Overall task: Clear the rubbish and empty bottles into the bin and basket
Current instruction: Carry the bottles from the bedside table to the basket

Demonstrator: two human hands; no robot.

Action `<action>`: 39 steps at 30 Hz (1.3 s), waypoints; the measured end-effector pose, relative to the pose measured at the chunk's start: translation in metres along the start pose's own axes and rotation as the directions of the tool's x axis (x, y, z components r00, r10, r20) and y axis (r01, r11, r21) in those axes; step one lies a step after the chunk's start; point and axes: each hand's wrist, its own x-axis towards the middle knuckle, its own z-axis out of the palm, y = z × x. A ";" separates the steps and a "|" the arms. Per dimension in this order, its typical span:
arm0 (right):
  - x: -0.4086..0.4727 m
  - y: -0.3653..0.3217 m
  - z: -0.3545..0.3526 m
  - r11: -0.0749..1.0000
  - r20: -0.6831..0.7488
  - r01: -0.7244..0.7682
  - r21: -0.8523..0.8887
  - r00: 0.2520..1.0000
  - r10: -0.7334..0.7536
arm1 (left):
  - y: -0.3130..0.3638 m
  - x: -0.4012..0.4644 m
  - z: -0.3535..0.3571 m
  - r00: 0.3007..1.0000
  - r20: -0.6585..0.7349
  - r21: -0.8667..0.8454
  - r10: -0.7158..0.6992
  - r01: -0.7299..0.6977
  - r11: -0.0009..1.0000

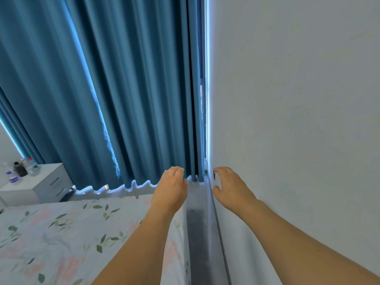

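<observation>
Both arms reaching forward along the gap between floral bed (61, 233) and wall (298, 120). Left hand (171, 187) at blue curtain (123, 89) hem, fingers relaxed, holding nothing. Right hand (230, 188) loosely curled, empty. Bottles (22, 168) on nightstand (44, 183) at nine o'clock, well apart. Likely searching; next, turning toward bottles.

Bottles (15, 177) on nightstand (44, 182) far-left corner: labels being rendered too small and blurred; nightstand being cropped by left edge.

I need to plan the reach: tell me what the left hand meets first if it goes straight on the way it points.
Most likely the blue curtain: the left hand points up and forward, fingertips already at its lower hem. Depth is unclear, so contact cannot be told.
</observation>
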 end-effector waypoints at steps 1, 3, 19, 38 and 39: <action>0.015 0.003 -0.004 1.000 -0.009 -0.001 0.001 1.000 0.001 | -0.001 0.016 0.001 1.000 -0.002 0.002 0.006 -0.006 1.000; 0.044 0.008 -0.008 1.000 -0.024 0.011 0.001 1.000 -0.011 | -0.006 0.043 0.003 1.000 -0.009 0.024 0.024 -0.023 0.999; 0.318 0.041 0.015 1.000 -0.027 0.006 -0.006 1.000 -0.006 | -0.108 0.286 0.087 1.000 0.020 0.022 -0.011 0.010 1.000; 0.629 0.083 0.050 0.997 -0.001 0.083 0.006 0.997 -0.083 | -0.211 0.567 0.163 0.997 -0.017 0.075 -0.079 0.080 0.994; 0.644 0.086 0.047 0.996 0.011 0.089 -0.005 0.996 -0.089 | -0.212 0.585 0.165 0.996 -0.016 0.071 -0.092 0.093 0.993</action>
